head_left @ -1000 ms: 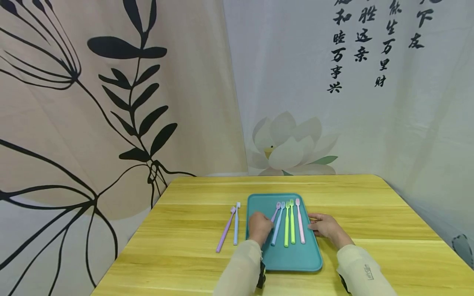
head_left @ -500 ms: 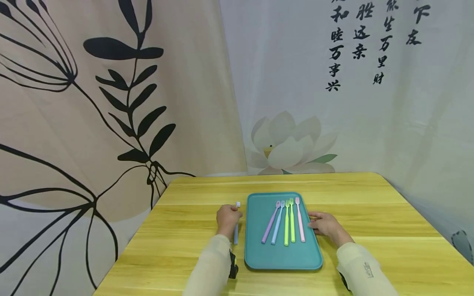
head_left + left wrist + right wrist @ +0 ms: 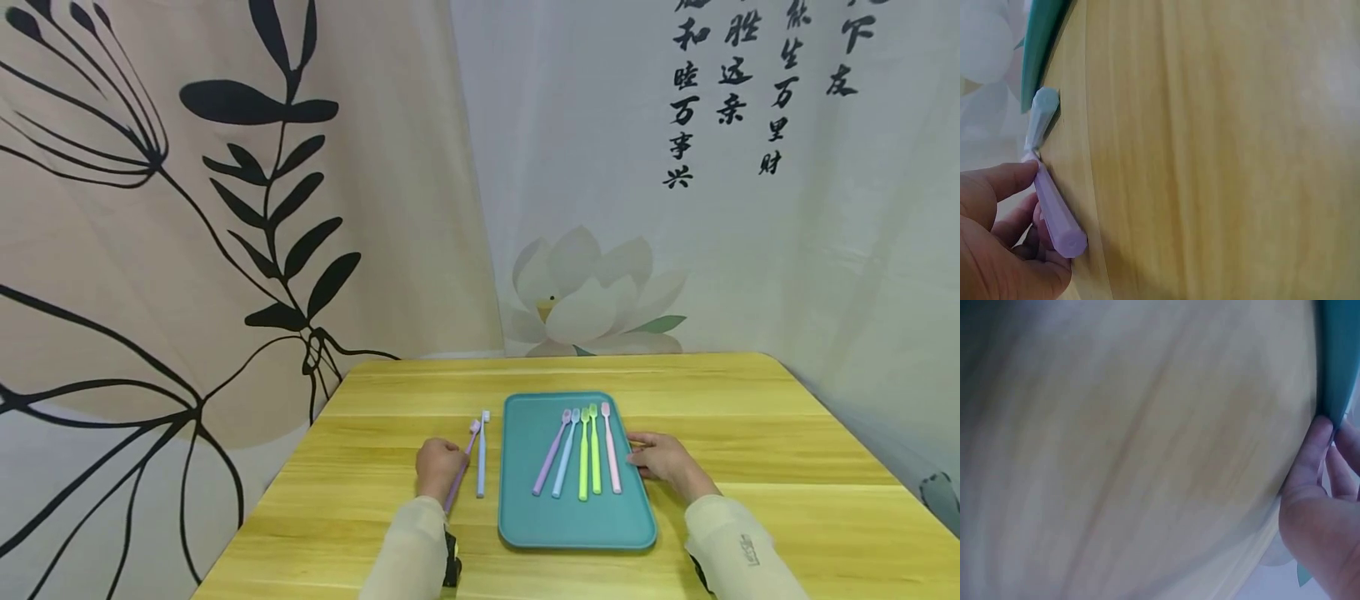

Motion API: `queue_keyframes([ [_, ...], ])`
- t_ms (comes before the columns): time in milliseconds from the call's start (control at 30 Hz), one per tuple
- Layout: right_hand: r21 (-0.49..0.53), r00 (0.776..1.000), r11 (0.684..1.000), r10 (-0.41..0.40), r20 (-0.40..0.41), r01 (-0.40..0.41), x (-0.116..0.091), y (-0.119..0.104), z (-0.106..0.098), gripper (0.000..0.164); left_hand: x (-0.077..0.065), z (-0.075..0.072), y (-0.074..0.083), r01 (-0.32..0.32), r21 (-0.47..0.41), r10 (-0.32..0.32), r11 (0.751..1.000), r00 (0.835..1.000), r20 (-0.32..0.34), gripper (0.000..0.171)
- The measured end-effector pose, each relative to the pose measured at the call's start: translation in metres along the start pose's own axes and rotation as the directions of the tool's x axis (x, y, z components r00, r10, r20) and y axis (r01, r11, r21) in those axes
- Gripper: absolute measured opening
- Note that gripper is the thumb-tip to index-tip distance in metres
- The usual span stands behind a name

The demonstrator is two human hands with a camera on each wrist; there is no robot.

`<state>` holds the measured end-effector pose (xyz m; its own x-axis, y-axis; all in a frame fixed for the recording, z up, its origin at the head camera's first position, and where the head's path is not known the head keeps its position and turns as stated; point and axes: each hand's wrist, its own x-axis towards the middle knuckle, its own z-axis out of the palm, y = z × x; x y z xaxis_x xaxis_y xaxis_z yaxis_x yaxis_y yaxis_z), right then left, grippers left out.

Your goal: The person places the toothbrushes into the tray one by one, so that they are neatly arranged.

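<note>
My left hand (image 3: 440, 467) pinches the handle of a purple toothbrush (image 3: 1059, 215) on the table, left of the tray; its head shows past the fingers in the head view. Just right of it lies a blue toothbrush (image 3: 482, 458). With thumb and fingers at its right rim, my right hand (image 3: 663, 461) holds the teal tray (image 3: 577, 529). On the tray, side by side with heads pointing away, lie another purple toothbrush (image 3: 551, 454), another blue toothbrush (image 3: 566, 454), two green toothbrushes (image 3: 583, 458) and a pink toothbrush (image 3: 611, 450).
The wooden table (image 3: 750, 417) reaches back to a hanging cloth (image 3: 405, 208) printed with black plants, a pale lotus and dark characters. The tray's raised rim stands close to the right of the loose blue toothbrush.
My left hand has left the tray's purple toothbrush, moved left past the loose blue one, and now pinches the purple toothbrush on the table. My right hand stays at the rim.
</note>
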<state>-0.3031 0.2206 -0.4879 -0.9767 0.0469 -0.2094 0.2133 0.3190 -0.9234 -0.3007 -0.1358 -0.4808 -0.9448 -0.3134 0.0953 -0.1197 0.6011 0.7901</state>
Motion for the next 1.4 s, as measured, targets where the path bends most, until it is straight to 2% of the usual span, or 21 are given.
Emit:
queue_keyframes([
  [167,0.002,1.0,1.0,-0.006,-0.001,0.006,0.0,0.001,0.0,0.051,-0.002,0.004,0.002,-0.006,-0.013,0.006,1.0,1.0,0.004,0.009],
  [333,0.001,1.0,1.0,-0.012,0.0,0.012,0.0,0.001,0.0,0.05,-0.003,0.005,0.003,-0.043,0.038,0.044,0.998,0.999,-0.011,0.005],
  [567,-0.003,1.0,1.0,0.007,-0.007,-0.007,0.002,0.002,-0.001,0.051,0.006,0.008,-0.001,-0.01,0.03,0.011,0.999,1.0,-0.021,0.01],
  [667,0.003,1.0,1.0,0.011,-0.01,-0.011,0.002,0.001,-0.002,0.05,0.011,0.008,0.006,-0.024,0.019,0.025,1.0,0.999,-0.047,0.011],
  [800,0.004,1.0,1.0,0.013,-0.013,-0.013,0.002,0.001,-0.002,0.05,0.011,0.012,0.027,-0.07,-0.028,0.068,0.997,0.996,-0.061,0.013],
  [933,0.013,1.0,1.0,0.015,-0.01,-0.014,0.002,0.002,-0.002,0.05,0.007,0.026,0.046,-0.14,-0.056,0.136,0.989,0.989,-0.065,0.009],
  [1033,0.016,1.0,1.0,0.011,-0.004,-0.011,0.003,0.004,-0.002,0.051,0.003,0.042,0.056,-0.195,-0.035,0.193,0.98,0.98,-0.057,0.005],
  [1133,0.02,1.0,1.0,0.014,-0.006,-0.014,0.004,0.005,-0.001,0.051,0.0,0.059,0.063,-0.231,-0.008,0.231,0.973,0.973,-0.019,0.005],
  [1300,0.023,1.0,1.0,0.011,-0.005,-0.01,0.003,0.004,0.0,0.052,-0.007,0.082,0.075,-0.217,0.005,0.217,0.976,0.974,0.059,0.011],
  [1400,0.024,1.0,1.0,0.006,-0.002,-0.006,0.002,0.003,0.0,0.052,-0.011,0.09,0.079,-0.19,0.026,0.187,0.982,0.979,0.084,0.03],
])
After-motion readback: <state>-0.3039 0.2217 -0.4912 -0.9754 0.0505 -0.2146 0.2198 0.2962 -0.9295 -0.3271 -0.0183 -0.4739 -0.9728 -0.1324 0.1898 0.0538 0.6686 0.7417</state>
